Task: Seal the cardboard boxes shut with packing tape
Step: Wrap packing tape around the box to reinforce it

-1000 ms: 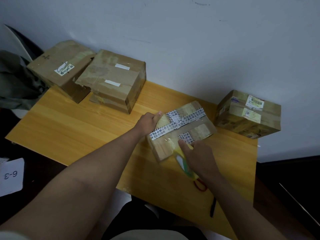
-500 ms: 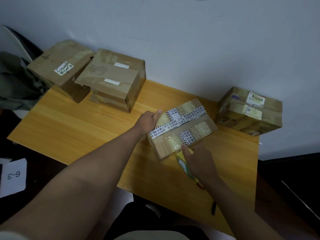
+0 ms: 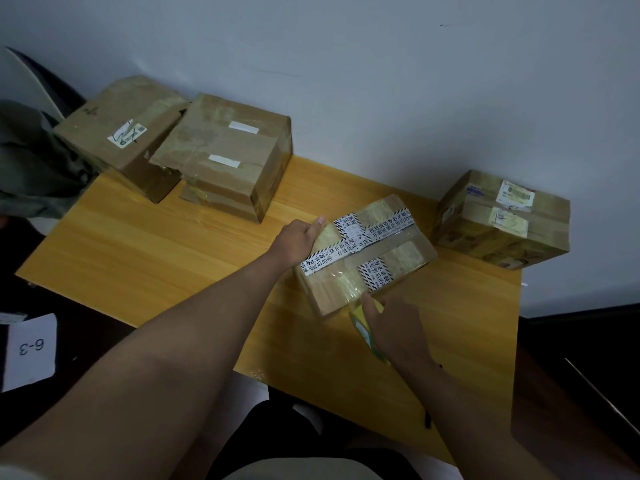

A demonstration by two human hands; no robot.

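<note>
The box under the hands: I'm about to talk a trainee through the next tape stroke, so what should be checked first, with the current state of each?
1. Box with printed tape held steady: ok, left hand grips its left end.
2. Tape dispenser in hand: ok, right hand holds it at the box's near edge.
3. Box fully on the wooden table: ok.
4. Room on the right: ok, labelled box stands apart.
5. Tape stuck down on the near side: cannot tell.
</note>
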